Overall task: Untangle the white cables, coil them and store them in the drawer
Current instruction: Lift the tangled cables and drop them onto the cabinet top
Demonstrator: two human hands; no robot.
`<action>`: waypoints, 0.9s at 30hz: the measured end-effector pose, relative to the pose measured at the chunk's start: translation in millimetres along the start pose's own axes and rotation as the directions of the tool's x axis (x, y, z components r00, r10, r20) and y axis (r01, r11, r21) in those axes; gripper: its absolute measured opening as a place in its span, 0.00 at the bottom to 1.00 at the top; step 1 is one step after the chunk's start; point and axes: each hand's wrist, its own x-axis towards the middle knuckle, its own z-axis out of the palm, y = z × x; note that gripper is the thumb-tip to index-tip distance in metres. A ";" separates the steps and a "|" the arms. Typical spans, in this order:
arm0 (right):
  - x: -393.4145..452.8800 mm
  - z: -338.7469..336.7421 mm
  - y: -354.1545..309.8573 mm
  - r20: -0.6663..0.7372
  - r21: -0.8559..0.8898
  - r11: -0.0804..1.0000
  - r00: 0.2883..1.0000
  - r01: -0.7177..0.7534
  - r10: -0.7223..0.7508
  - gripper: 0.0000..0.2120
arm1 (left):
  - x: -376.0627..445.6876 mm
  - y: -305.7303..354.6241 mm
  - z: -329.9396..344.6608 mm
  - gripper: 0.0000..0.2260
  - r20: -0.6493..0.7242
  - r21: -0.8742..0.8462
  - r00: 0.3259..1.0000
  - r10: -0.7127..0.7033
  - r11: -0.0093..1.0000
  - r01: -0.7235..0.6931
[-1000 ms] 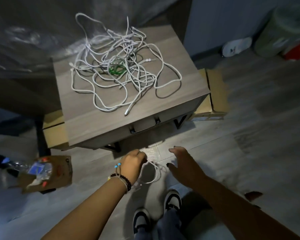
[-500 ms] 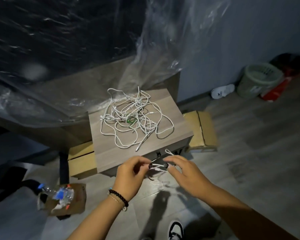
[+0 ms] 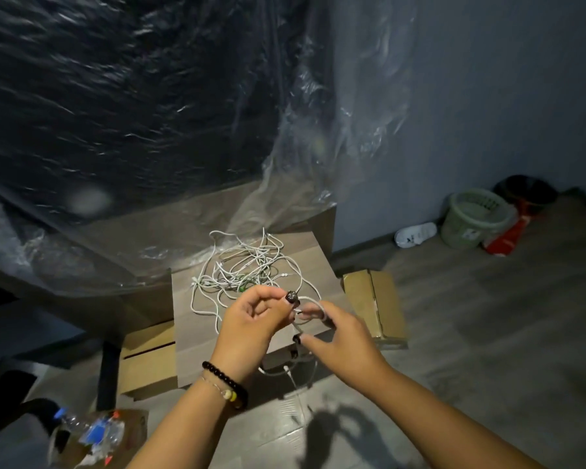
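Head view, both hands looping thin white cable (image 3: 310,301), woodgrain nightstand (image 3: 197,319)

The room is dim and bluish. Light falls from above and behind the person, throwing a dark shadow of the hands onto the floor (image 3: 345,424) below them. Pale glare streaks the plastic sheet (image 3: 122,106). The wide lens bends the edges, and fine detail is soft and grainy throughout.
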 end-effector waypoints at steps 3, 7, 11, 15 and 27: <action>18.1 -7.1 -19.4 -0.020 -0.007 1.000 1.000 0.013 -0.013 0.12 | 10.9 21.9 7.2 0.06 0.015 -0.120 1.000 0.017 0.993 -0.015; 46.4 -16.7 -45.4 -0.050 0.056 0.998 0.998 -0.022 0.025 0.06 | 32.0 44.7 5.7 0.07 -0.007 -0.204 0.998 0.063 0.977 -0.063; 77.1 -21.9 -66.5 -0.089 0.143 0.989 0.995 -0.026 0.039 0.06 | 57.2 56.6 -5.4 0.08 -0.070 -0.239 0.995 0.066 0.968 -0.081; 110.4 -24.8 -87.4 -0.106 0.274 0.962 0.994 -0.001 0.032 0.10 | 84.3 47.0 -20.7 0.10 -0.070 -0.012 0.993 0.094 0.995 -0.095; 206.6 -20.2 -127.1 -0.040 0.694 0.704 0.968 -0.151 0.247 0.04 | 177.0 9.3 -64.8 0.17 0.045 0.601 0.996 0.078 0.794 -0.090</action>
